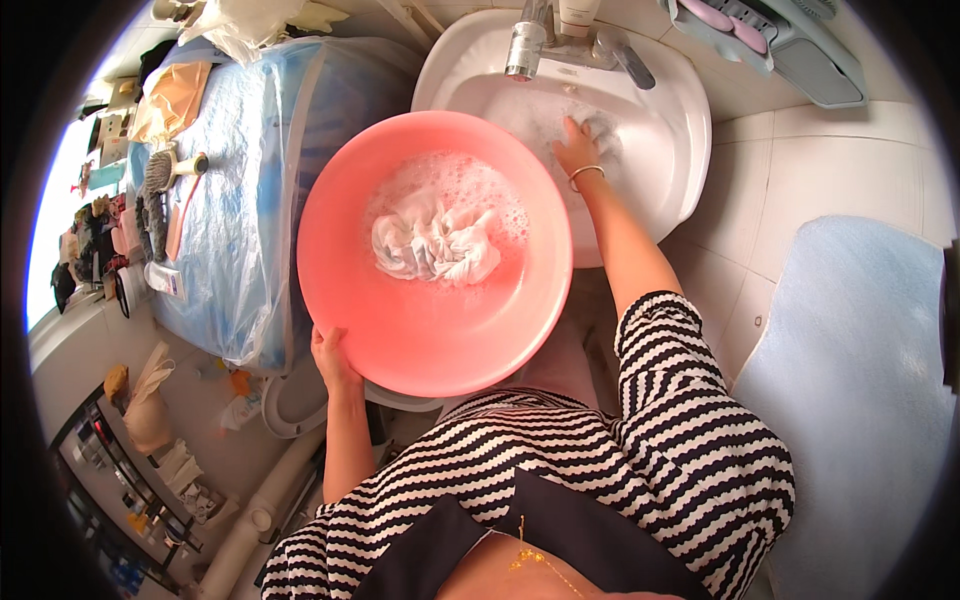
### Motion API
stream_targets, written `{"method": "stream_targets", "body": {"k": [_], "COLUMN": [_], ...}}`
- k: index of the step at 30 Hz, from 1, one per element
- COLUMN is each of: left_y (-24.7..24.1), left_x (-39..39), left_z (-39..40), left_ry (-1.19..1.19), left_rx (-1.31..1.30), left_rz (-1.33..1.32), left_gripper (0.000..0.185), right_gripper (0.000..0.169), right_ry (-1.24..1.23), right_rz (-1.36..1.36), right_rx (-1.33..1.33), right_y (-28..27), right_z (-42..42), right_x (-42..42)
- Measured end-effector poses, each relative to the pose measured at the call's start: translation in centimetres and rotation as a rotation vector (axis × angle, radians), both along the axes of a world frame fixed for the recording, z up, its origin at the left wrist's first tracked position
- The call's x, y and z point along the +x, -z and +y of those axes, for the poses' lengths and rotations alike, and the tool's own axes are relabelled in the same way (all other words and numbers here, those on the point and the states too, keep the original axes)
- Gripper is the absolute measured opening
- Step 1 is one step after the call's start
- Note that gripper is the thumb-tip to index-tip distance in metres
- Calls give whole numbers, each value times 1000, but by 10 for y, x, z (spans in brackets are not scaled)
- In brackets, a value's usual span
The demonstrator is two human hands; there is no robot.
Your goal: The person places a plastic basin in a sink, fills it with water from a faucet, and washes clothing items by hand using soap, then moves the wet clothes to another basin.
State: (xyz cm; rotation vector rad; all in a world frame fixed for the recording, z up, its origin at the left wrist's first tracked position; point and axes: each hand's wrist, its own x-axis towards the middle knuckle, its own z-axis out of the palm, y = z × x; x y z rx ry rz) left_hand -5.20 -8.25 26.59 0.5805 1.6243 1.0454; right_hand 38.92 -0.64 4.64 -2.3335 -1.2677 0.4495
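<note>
A pink plastic basin (450,337) tilts beside the sink, with a bunched white cloth (435,240) and sudsy water inside. My left hand (332,356) grips the basin's rim at its lower left. In the white washbasin (660,165), my right hand (579,146) reaches down into foamy water with its fingers spread, a bracelet on the wrist. Something greyish lies by its fingertips; I cannot tell whether it is cloth or water. The metal faucet (526,49) stands above the sink, left of its lever handle (634,64).
Left of the basin stands a plastic-covered blue surface (232,202) bearing a hairbrush (161,171) and a tube (165,280). A grey wall rack (817,71) hangs at upper right. Toilet parts (289,405) show below left. Light blue material (847,405) is at right.
</note>
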Motion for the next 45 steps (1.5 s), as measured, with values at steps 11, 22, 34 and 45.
{"method": "stream_targets", "body": {"k": [11,22,34,45], "left_y": [-3,-16,16,27], "left_x": [13,18,49,76], "left_z": [0,1,37,64], "left_ry": [-32,21,135,204], "left_rx": [-10,29,94,97], "left_rz": [-20,20,-118,-138], "left_gripper": [34,34,32,27], "right_gripper": [26,29,38,33], "right_ry": [-289,-546,462,519], "right_rz": [42,311,1557,1224], "right_rx": [-251,-305,670,541], "right_y": [-12,-38,-127,-124], "right_z": [-7,9,-14,21], "right_x": [21,-37,35,67]}}
